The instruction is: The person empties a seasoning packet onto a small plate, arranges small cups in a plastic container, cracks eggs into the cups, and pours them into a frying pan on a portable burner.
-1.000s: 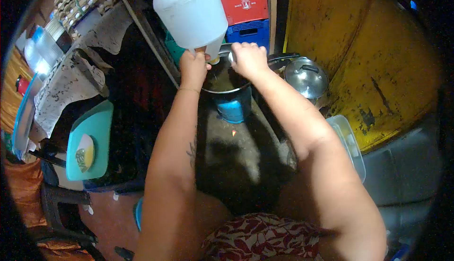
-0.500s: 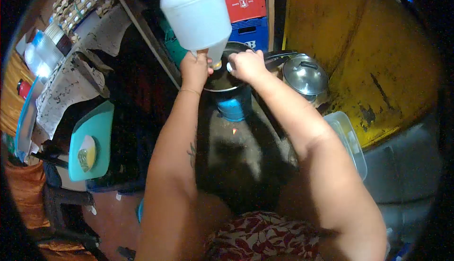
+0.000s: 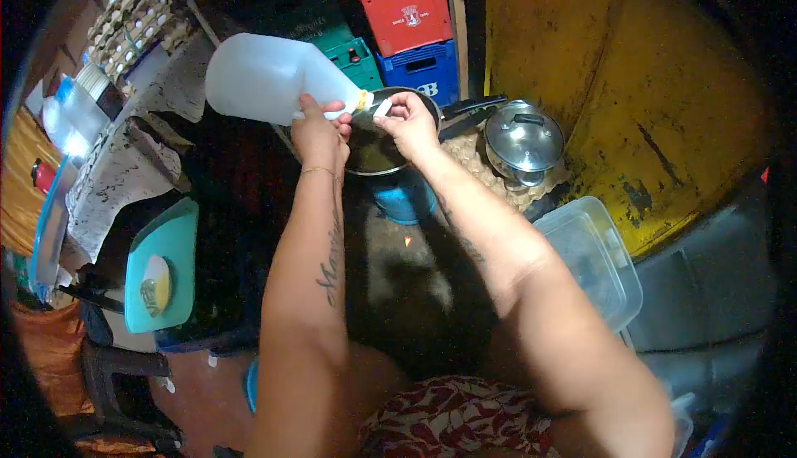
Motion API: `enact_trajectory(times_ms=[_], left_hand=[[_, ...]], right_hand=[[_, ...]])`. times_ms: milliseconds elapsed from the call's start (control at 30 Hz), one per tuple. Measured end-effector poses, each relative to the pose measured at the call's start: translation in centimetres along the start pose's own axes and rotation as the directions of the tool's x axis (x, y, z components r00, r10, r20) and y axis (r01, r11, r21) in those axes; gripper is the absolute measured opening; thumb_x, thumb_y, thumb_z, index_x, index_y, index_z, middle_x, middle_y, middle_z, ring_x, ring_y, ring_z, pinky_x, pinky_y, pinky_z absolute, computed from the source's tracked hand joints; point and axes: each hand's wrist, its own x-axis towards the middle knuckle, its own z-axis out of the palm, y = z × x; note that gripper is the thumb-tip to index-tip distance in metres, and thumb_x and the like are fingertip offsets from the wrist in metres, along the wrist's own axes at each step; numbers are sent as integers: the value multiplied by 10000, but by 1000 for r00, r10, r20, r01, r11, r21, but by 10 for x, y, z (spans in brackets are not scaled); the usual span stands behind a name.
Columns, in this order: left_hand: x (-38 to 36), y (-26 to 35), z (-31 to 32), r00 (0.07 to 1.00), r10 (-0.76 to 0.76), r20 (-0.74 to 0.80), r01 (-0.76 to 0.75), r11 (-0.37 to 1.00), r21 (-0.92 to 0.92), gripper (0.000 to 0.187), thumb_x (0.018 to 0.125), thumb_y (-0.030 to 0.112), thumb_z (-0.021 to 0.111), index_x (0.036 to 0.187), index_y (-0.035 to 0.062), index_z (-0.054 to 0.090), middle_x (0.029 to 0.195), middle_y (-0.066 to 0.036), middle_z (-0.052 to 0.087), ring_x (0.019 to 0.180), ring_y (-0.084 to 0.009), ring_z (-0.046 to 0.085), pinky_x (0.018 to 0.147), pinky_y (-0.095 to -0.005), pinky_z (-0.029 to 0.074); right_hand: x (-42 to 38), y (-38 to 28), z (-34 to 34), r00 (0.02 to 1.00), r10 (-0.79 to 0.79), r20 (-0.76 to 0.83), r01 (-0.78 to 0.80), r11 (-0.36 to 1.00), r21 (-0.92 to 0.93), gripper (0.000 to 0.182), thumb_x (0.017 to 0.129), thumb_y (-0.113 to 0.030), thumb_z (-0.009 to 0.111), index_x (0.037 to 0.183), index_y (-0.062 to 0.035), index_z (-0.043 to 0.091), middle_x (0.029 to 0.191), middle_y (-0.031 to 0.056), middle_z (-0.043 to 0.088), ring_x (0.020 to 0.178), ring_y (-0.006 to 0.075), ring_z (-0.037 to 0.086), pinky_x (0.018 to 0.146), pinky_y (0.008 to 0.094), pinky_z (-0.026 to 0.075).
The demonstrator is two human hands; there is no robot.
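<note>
My left hand (image 3: 320,132) is closed round the handle of a large translucent plastic jug (image 3: 266,76). The jug lies tilted nearly sideways, its yellowish-rimmed mouth over a dark frying pan (image 3: 383,172). Close by that mouth, my right hand (image 3: 408,129) pinches a small white cap (image 3: 383,109). Dark liquid seems to lie in the pan, but its depth is hard to tell. The pan sits on a blue stove (image 3: 404,201), and its black handle reaches out to the right behind my right hand.
A lidded steel pot (image 3: 525,141) rests on an egg tray (image 3: 490,168) at right. Nearer stands a clear plastic container (image 3: 594,263). Behind are red (image 3: 404,10) and blue (image 3: 421,74) crates. A teal tray (image 3: 178,267) lies at left; a yellow panel (image 3: 614,85) borders the right.
The jug has gone from upside down over the pan to nearly sideways, its base swinging left and down. My right hand, with the cap, has moved slightly left, closer to the jug's mouth.
</note>
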Motion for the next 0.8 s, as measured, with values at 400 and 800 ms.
enact_trajectory(times_ms=[400,800], left_hand=[[-58,17,-18,988,-60,139,59,998,14,475,1018,454,384,963,-10,469,763,-133,604,482,-136,516,383,-230,397],[-155,37,-32,940,101,326,-235,885,403,559,1037,442,350,837,-11,611,580,-14,487,471,-91,443,430,-203,348]], right_hand=[[-57,-40,-10,966,-244,90,240,969,54,280,834,-6,702,1067,-31,549,992,67,633,855,120,634,703,250,542],[-167,-119,-35,828,527,191,-509,850,-137,319,753,-97,755,1008,-32,574,915,133,650,656,140,626,456,295,482]])
